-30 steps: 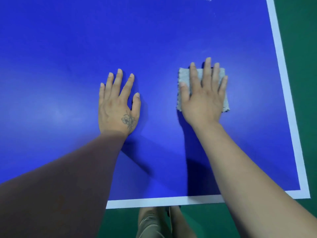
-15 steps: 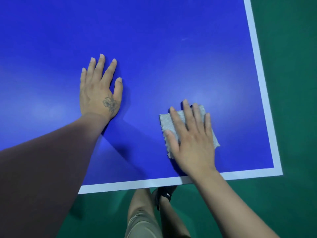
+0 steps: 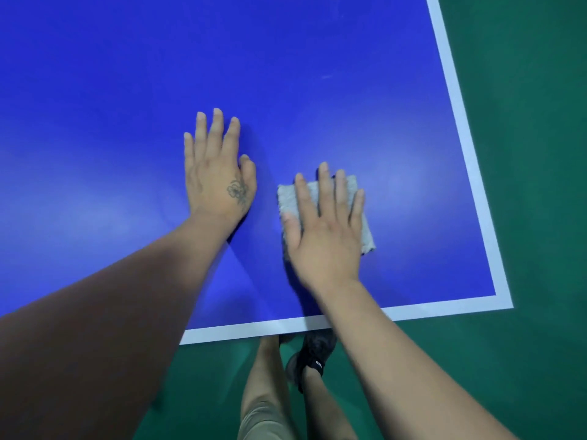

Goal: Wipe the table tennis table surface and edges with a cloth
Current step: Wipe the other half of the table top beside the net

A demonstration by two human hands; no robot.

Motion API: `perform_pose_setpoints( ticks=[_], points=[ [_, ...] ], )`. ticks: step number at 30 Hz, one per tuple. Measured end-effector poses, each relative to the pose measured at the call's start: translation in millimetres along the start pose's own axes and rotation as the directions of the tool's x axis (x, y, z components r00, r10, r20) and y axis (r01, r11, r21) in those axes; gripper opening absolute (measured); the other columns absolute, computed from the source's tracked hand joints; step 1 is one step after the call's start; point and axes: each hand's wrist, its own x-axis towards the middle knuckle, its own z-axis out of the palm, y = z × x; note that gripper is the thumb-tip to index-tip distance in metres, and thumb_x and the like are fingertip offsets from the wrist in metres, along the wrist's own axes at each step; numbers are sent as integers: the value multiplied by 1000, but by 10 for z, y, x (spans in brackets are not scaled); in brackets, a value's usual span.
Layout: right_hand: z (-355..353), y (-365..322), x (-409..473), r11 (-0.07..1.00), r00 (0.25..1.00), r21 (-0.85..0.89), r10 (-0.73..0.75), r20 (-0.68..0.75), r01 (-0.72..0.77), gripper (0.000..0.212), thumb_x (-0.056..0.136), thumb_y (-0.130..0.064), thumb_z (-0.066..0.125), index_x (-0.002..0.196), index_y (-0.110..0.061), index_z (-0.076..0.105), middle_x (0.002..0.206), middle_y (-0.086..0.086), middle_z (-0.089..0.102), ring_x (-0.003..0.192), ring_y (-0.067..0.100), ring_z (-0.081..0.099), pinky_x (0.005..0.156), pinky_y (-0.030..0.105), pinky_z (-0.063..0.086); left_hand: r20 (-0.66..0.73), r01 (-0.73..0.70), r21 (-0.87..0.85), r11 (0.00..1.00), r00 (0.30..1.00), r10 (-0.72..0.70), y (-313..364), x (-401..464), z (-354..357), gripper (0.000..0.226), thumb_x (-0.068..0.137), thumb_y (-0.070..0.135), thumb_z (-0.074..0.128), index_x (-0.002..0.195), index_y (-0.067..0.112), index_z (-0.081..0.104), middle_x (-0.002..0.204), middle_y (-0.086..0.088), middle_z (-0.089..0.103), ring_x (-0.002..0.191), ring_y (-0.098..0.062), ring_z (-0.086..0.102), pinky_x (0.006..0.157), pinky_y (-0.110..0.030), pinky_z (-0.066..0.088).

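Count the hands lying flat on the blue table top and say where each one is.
2. The tattooed left hand rests bare on the blue table tennis table; the right hand, nearer the white-lined corner, presses the grey folded cloth flat.

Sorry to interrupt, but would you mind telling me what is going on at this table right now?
A person is wiping a blue table tennis table by hand. The right hand presses a folded grey cloth flat onto the surface with straight fingers, near the table's right front corner. The left hand lies flat on the bare surface beside it, seemingly as support. The white edge line is not under the cloth at this moment.
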Motion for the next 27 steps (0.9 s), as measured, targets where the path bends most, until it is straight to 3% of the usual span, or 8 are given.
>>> perform_pose_setpoints(
  ticks=[3,8,14,20,27],
  points=[
    [18,57,-396,997,997,10,-78,0,78,59,112,-49,32,168,-28,27,177,9,12,164,32,7,129,60,9,-11,-66,-42,997,998,65,411,-30,75,61,107,34,42,164,12,41,174,-12,32,164,-34,18,133,-56,15],
    [-17,582,-892,997,997,-13,-74,28,75,62,109,-50,45,166,-31,32,177,5,13,164,30,10,130,61,12,15,-91,-25,996,996,91,910,-36,286,64,112,49,34,167,18,35,177,-9,25,165,-33,14,133,-57,14],
    [-226,1316,-871,991,993,-71,117,12,-115,62,108,-50,38,166,-26,34,176,8,18,164,34,10,130,63,9,47,-42,44,998,998,40,948,-30,365,70,112,55,24,170,17,25,179,-6,16,167,-29,7,134,-53,9],
    [-217,1223,-28,953,953,-38,299,-51,-301,64,111,-54,19,169,-27,20,178,8,5,164,32,-1,130,61,3,70,-42,68,997,997,37,959,-31,346,66,112,48,21,171,17,23,180,-6,14,167,-28,7,134,-52,11],
    [-140,660,227,995,995,-19,97,-28,-97,62,112,-52,26,169,-28,23,177,10,10,164,35,4,130,60,6,69,-29,24,999,997,27,941,0,360,62,112,40,22,170,19,26,179,-5,16,167,-26,6,134,-52,10]
  ],
)
